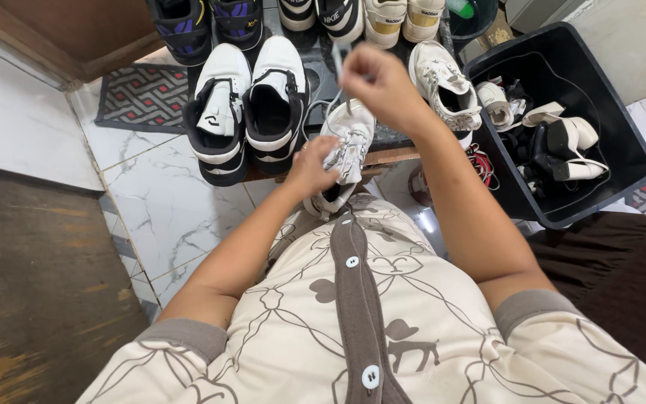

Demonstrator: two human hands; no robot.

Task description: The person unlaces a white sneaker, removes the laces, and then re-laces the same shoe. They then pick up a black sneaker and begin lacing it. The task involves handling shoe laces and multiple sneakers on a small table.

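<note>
A white sneaker (349,142) rests toe-away on my lap, over the edge of a low dark board. My left hand (309,166) grips its near side by the tongue. My right hand (377,81) is raised above the shoe with its fingers pinched on a white shoelace (342,71) that runs taut down to the eyelets. A loose loop of lace (309,112) curls to the shoe's left.
A pair of black-and-white high-top sneakers (252,105) stands left of the shoe. Another white sneaker (446,86) lies to the right. More shoes line the far edge (323,15). A black plastic bin (614,127) at right holds white heeled shoes. A patterned mat (143,93) lies on the marble floor.
</note>
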